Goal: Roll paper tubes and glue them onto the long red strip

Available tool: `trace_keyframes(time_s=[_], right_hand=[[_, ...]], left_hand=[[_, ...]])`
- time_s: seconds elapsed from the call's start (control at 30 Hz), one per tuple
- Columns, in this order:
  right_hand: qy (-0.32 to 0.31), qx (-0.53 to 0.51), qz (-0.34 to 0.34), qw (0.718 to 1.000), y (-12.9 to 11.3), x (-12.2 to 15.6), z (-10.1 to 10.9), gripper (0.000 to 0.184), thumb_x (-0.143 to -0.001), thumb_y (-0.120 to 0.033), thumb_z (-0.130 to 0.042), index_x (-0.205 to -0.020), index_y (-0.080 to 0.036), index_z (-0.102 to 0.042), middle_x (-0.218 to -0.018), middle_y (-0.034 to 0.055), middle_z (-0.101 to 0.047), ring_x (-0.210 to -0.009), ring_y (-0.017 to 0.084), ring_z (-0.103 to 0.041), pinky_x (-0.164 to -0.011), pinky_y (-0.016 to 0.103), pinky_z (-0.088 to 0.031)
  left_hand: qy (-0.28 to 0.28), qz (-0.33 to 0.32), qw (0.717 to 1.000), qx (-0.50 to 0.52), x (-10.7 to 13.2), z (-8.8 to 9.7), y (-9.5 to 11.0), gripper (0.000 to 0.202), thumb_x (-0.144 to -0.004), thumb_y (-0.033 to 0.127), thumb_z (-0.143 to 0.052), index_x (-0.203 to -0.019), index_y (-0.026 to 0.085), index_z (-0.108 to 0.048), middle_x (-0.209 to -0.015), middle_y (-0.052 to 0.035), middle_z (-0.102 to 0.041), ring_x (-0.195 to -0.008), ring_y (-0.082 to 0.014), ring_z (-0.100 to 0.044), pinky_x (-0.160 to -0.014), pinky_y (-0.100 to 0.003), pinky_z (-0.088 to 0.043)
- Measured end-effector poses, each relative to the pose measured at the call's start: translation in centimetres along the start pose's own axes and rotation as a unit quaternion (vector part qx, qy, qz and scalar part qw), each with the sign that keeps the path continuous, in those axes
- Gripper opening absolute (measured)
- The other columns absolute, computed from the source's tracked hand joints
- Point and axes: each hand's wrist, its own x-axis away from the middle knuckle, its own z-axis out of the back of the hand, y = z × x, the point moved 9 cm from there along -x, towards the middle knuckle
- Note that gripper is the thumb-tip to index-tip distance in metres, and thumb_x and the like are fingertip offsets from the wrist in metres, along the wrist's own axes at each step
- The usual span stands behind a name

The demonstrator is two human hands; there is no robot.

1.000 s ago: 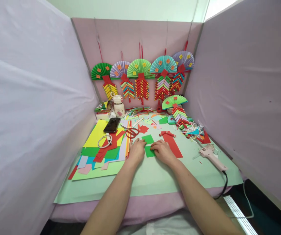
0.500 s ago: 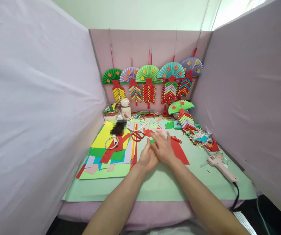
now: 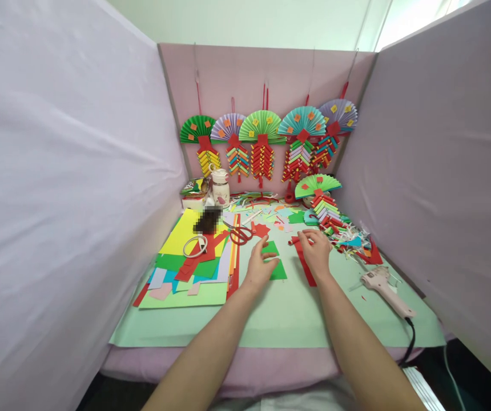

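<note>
My left hand (image 3: 263,264) is held over green paper pieces (image 3: 278,270), its fingers apart and nothing in them. My right hand (image 3: 317,254) hovers over the strip of red paper (image 3: 304,262), fingers loosely curved with a gap at the thumb. Just left of its fingertips lies a small red paper roll (image 3: 293,241); whether they touch it I cannot tell. Red-handled scissors (image 3: 241,235) rest beyond my left hand, beside a red paper scrap (image 3: 262,230).
Stacked coloured sheets (image 3: 177,299) lie at left under a roll of tape (image 3: 194,247). A glue gun (image 3: 385,288) with a cord lies at right. Paper scraps (image 3: 352,240) are heaped behind it. Paper fan ornaments (image 3: 262,127) hang at the back near a white bottle (image 3: 220,187).
My hands, together half a second ago, have come apart. The left has drawn slightly back and the right has moved right over the red paper, uncovering the green pieces.
</note>
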Motion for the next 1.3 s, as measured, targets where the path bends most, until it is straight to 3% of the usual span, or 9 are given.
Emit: trace_keyframes(time_s=[0.13, 0.23, 0.4, 0.5, 0.63, 0.8, 1.07, 1.17, 1.3], right_hand=[[0.021, -0.008, 0.012, 1.000, -0.1, 0.1, 0.3, 0.021, -0.083, -0.033, -0.050, -0.084, -0.020, -0.067, -0.102, 0.0076, -0.063, -0.098, 0.022, -0.055, -0.091, 0.039, -0.036], [0.028, -0.005, 0.016, 0.999, 0.1, 0.2, 0.3, 0.025, -0.080, -0.026, -0.048, -0.098, -0.020, -0.066, -0.106, 0.0085, -0.060, -0.100, 0.023, -0.054, -0.090, 0.039, -0.037], [0.004, -0.005, 0.019, 1.000, 0.3, 0.3, -0.4, 0.023, -0.079, -0.022, -0.046, -0.088, -0.019, -0.067, -0.101, 0.0084, -0.062, -0.098, 0.022, -0.056, -0.090, 0.039, -0.038], [-0.006, -0.007, 0.022, 1.000, 0.2, 0.4, -0.6, 0.023, -0.080, -0.022, -0.045, -0.086, -0.019, -0.067, -0.099, 0.0084, -0.062, -0.096, 0.021, -0.057, -0.090, 0.038, -0.038], [-0.025, -0.013, 0.020, 0.999, 0.1, 0.5, -1.1, 0.022, -0.080, -0.023, -0.045, -0.084, -0.019, -0.067, -0.096, 0.0076, -0.063, -0.094, 0.021, -0.057, -0.089, 0.037, -0.038], [-0.056, -0.012, 0.012, 0.998, 0.2, 0.7, -1.8, 0.022, -0.080, -0.023, -0.045, -0.084, -0.019, -0.066, -0.094, 0.0062, -0.066, -0.093, 0.020, -0.058, -0.088, 0.036, -0.039], [-0.076, -0.031, 0.013, 0.997, -0.3, 0.7, -1.9, 0.022, -0.080, -0.021, -0.045, -0.084, -0.019, -0.066, -0.092, 0.0058, -0.066, -0.091, 0.020, -0.059, -0.086, 0.035, -0.041], [-0.148, -0.057, 0.065, 0.985, -2.2, 1.6, -2.7, 0.020, -0.082, -0.021, -0.047, -0.087, -0.019, -0.067, -0.094, 0.0057, -0.066, -0.091, 0.019, -0.059, -0.086, 0.033, -0.042], [-0.310, -0.049, 0.178, 0.933, -5.1, 4.5, -4.8, 0.016, -0.082, -0.025, -0.058, -0.093, -0.022, -0.069, -0.099, 0.0039, -0.066, -0.097, 0.018, -0.056, -0.089, 0.033, -0.041]], left_hand=[[-0.020, 0.053, 0.998, -0.013, 0.2, -0.4, -1.1, 0.021, -0.074, 0.033, -0.062, -0.086, 0.016, -0.061, -0.068, 0.0007, -0.057, -0.048, -0.0078, -0.048, -0.046, -0.021, -0.036], [-0.014, 0.031, 0.996, -0.081, 0.5, -0.2, -0.6, 0.033, -0.081, 0.045, -0.053, -0.064, 0.017, -0.056, -0.048, 0.0051, -0.043, -0.040, -0.0081, -0.037, -0.043, -0.023, -0.029], [0.053, -0.147, 0.946, -0.284, 0.6, 2.0, 4.9, 0.023, -0.083, 0.028, -0.052, -0.102, 0.019, -0.062, -0.093, -0.0052, -0.062, -0.079, -0.0164, -0.055, -0.074, -0.029, -0.044], [0.174, -0.152, 0.858, -0.459, 0.0, 7.1, 7.8, 0.043, -0.080, 0.025, -0.055, -0.123, 0.018, -0.052, -0.118, -0.0135, -0.053, -0.112, -0.0271, -0.046, -0.095, -0.041, -0.037], [0.322, 0.033, 0.760, -0.564, -0.9, 16.2, 7.1, 0.040, -0.074, 0.033, -0.061, -0.108, 0.013, -0.059, -0.116, -0.0217, -0.051, -0.112, -0.0381, -0.042, -0.088, -0.052, -0.039], [0.315, 0.132, 0.748, -0.569, -2.0, 20.1, 3.7, 0.034, -0.072, 0.035, -0.063, -0.100, 0.016, -0.062, -0.116, -0.0213, -0.052, -0.111, -0.0396, -0.043, -0.087, -0.053, -0.038], [0.343, 0.019, 0.766, -0.543, -1.5, 18.1, 6.7, 0.020, -0.083, 0.031, -0.050, -0.093, 0.018, -0.061, -0.110, -0.0179, -0.053, -0.111, -0.0360, -0.043, -0.089, -0.052, -0.037], [0.275, -0.142, 0.818, -0.484, -1.4, 13.5, 9.0, 0.017, -0.087, 0.031, -0.046, -0.091, 0.019, -0.058, -0.101, -0.0110, -0.057, -0.106, -0.0266, -0.047, -0.094, -0.043, -0.037], [0.173, -0.182, 0.918, -0.308, -1.8, 9.1, 7.7, 0.013, -0.083, 0.032, -0.052, -0.085, 0.019, -0.057, -0.091, -0.0049, -0.059, -0.092, -0.0190, -0.053, -0.081, -0.030, -0.044]])
